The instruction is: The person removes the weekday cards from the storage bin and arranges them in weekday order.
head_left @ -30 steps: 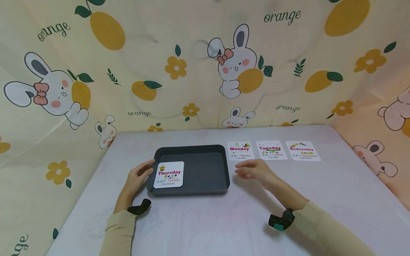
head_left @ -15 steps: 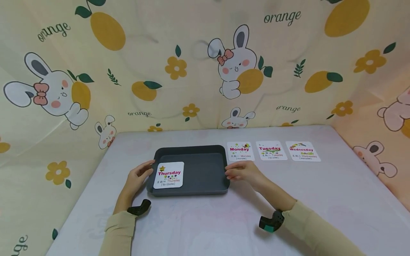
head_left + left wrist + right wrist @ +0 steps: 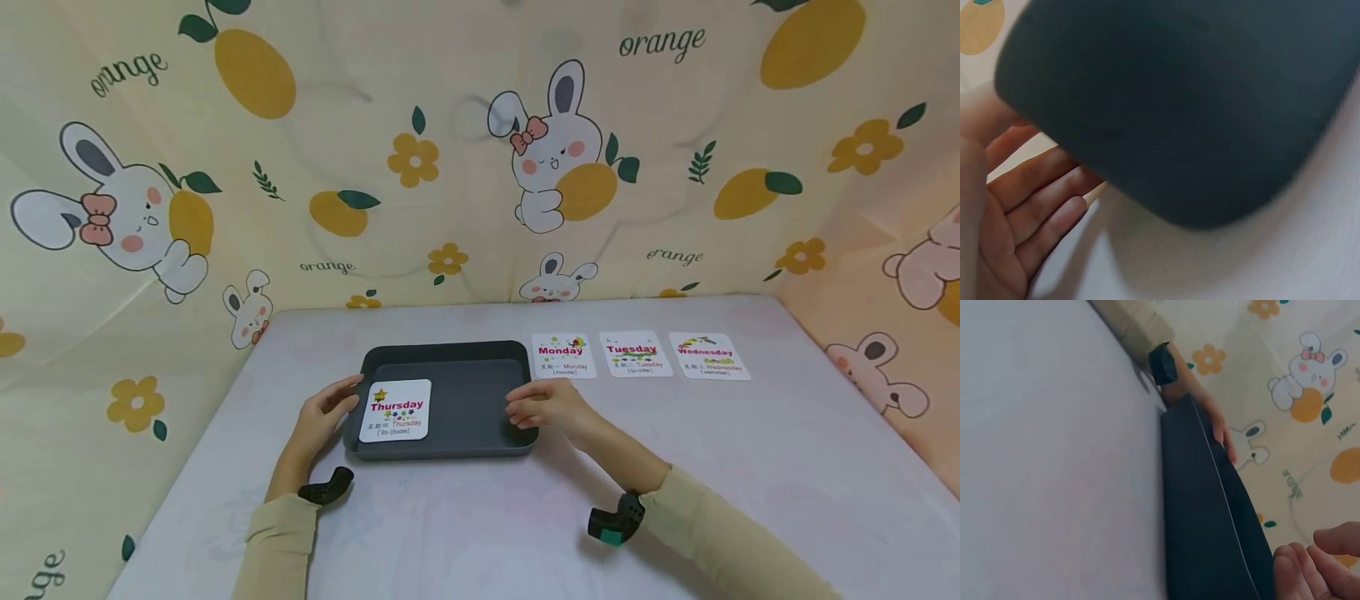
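Observation:
In the head view a dark grey tray (image 3: 468, 408) lies on the table with the Thursday card (image 3: 395, 411) in its left part. My left hand (image 3: 315, 427) grips the tray's left rim; in the left wrist view, the fingers of this hand (image 3: 1035, 206) curl beside the dark tray (image 3: 1179, 112). My right hand (image 3: 558, 410) hovers over the tray's right rim, fingers loosely bent and holding nothing. Those fingers also show in the right wrist view, where the right hand (image 3: 1322, 569) is beside the tray's wall (image 3: 1194, 512).
Behind and to the right of the tray, the Monday card (image 3: 564, 357), Tuesday card (image 3: 636, 354) and Wednesday card (image 3: 709, 357) lie in a row on the white table (image 3: 450, 533). A patterned cloth (image 3: 465, 100) stands behind the table.
My right hand has moved left, from beside the tray to above its right rim. My left hand, the tray and the cards have stayed in place.

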Tool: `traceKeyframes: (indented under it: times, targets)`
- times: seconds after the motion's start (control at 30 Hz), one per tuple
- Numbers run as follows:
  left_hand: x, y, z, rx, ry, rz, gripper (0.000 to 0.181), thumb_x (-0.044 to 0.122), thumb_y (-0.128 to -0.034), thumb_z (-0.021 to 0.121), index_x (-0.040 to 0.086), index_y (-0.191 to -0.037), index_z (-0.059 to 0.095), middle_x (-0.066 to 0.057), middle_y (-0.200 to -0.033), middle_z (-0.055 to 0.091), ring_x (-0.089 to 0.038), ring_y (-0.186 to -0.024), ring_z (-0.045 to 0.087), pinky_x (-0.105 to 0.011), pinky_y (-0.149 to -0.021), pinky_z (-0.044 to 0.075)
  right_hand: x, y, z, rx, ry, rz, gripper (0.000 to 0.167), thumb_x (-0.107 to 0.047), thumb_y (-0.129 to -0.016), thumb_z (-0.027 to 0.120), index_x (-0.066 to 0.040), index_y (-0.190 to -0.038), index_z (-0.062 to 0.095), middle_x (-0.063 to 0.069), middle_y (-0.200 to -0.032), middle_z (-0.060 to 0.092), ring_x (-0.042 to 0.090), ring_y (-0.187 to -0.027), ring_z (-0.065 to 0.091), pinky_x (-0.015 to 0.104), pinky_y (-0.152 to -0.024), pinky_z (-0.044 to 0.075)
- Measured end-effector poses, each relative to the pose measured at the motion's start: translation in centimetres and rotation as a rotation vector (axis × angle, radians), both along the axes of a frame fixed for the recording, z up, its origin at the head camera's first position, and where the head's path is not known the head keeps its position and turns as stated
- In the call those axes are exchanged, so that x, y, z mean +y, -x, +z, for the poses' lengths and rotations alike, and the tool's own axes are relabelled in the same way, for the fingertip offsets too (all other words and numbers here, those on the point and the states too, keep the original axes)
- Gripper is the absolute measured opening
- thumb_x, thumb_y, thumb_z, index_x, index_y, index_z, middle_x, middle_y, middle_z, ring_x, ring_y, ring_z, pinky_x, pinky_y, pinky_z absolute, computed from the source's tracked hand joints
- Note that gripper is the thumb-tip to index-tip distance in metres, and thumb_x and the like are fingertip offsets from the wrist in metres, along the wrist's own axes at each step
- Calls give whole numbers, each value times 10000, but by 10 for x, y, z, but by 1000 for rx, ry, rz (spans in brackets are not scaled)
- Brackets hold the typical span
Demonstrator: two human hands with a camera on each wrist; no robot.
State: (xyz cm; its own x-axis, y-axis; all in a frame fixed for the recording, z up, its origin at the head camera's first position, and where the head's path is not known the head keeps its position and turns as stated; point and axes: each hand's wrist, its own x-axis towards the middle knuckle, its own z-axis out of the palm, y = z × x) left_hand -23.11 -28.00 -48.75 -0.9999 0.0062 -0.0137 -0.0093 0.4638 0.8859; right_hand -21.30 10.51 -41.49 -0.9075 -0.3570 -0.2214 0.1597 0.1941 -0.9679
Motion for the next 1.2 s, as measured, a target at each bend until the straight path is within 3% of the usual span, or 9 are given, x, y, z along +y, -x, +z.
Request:
traceKeyframes:
  times: [0.43, 0.93, 1.03, 1.1, 1.2]
  targets:
    - [1, 0, 1, -3, -2, 4, 444, 288, -979, 548, 154, -1400, 500, -104, -1467, 504, -285, -1348, 471, -501, -1133, 376, -28, 1, -1, -5, 6, 36, 360, -79, -893, 643, 158, -1160, 597, 243, -999, 733, 85, -723, 699, 299, -745, 605]
    - [1, 0, 1, 0, 7, 0, 442, 288, -981, 544, 158, -1401, 499, -95, -1469, 505, -275, -1345, 479, -496, -1127, 385, -61, 7, -8, -77, 24, 44, 303, -57, -895, 639, 114, -1145, 633, 175, -954, 755, 98, -718, 699, 275, -721, 602]
    - [1, 0, 1, -1, 13, -1, 443, 298, -981, 542, 165, -1402, 499, -88, -1471, 505, -267, -1345, 482, -468, -1124, 397, -68, 8, -10, -98, 43, 44, 305, -49, -893, 637, 117, -1148, 632, 169, -948, 756, 97, -710, 697, 265, -709, 600]
    - [0, 0, 2, -5, 14, -3, 443, 302, -982, 541, 169, -1402, 500, -81, -1471, 505, -258, -1344, 482, -341, -1102, 431, -72, 8, -12, -108, 54, 45, 306, -40, -890, 636, 120, -1150, 630, 179, -954, 754, 97, -706, 696, 260, -704, 599]
    - [0, 0, 2, -9, 8, -4, 446, 305, -982, 541, 168, -1404, 498, -81, -1475, 501, -261, -1349, 477, -354, -1110, 426, -79, 9, -15, -127, 61, 40, 297, -34, -893, 628, 115, -1150, 631, 199, -978, 748, 99, -713, 698, 256, -704, 597]
